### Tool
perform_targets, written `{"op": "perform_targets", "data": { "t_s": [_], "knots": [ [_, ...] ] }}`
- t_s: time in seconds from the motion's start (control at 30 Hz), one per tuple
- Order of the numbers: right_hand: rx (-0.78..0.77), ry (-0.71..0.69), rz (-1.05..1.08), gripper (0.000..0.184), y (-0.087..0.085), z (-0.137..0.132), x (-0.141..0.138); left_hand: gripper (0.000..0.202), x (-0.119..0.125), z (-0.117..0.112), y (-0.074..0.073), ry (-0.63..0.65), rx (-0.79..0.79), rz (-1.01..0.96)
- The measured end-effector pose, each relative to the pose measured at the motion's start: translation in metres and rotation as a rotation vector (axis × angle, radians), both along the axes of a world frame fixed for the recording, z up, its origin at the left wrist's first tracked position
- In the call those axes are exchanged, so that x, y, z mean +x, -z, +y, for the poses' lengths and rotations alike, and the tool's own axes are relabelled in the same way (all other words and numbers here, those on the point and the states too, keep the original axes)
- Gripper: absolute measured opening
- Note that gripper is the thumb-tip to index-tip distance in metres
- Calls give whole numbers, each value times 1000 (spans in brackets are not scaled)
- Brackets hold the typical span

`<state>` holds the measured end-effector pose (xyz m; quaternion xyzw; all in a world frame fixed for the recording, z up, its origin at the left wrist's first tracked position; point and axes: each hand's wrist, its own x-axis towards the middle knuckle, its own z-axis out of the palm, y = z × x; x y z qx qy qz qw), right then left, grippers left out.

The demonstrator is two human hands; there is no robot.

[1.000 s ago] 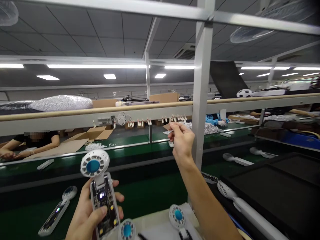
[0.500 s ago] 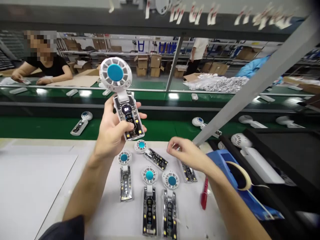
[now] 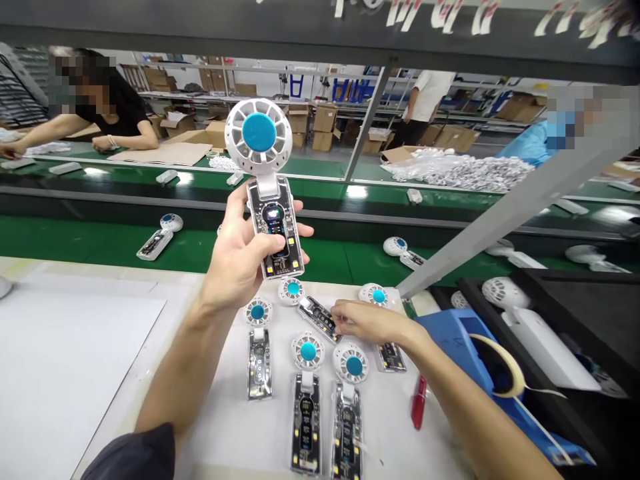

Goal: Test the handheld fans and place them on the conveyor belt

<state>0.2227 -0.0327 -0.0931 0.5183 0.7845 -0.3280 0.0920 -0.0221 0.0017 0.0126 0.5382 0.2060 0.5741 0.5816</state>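
Note:
My left hand (image 3: 237,257) is closed around a handheld fan (image 3: 275,230) held upright above the table. Its round white head has a blue centre, its clear handle shows a black circuit board, and a small display glows. My thumb presses on the handle's front. My right hand (image 3: 367,321) is down at the table, fingers pinched on the lower end of another fan (image 3: 316,315) lying slantwise. Further fans lie close by: one on the left (image 3: 259,363), two in front (image 3: 306,423) (image 3: 347,430), and one (image 3: 391,358) partly hidden under my right wrist.
A red marker (image 3: 419,403) lies right of the fans. Beside it stands a blue tape dispenser (image 3: 453,333) with a tape roll. A green conveyor (image 3: 320,257) carrying fans runs behind the table. A grey post (image 3: 500,213) slants across the right. Co-workers are at the far line.
My right hand has lowered onto the slanted fan's end. My left hand still holds its fan upright, whose display looks different. The whole view has shifted slightly.

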Motion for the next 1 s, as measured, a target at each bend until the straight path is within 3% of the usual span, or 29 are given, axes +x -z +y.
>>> {"op": "perform_targets", "data": {
  "t_s": [0.23,0.37,0.63,0.87,1.0],
  "knots": [
    [40,33,-118,6,-3,5,-12,69,0,1,2,41,-4,0],
    [73,113,-100,34,3,2,-9,73,0,-1,3,75,-17,23],
    [111,213,-26,38,8,-9,8,56,8,1,5,102,-84,-40],
    [143,278,29,41,7,-19,14,30,20,4,15,-25,-156,-108],
    [166,322,70,40,-2,-20,17,28,17,5,9,-268,-93,-111]
  ]
}}
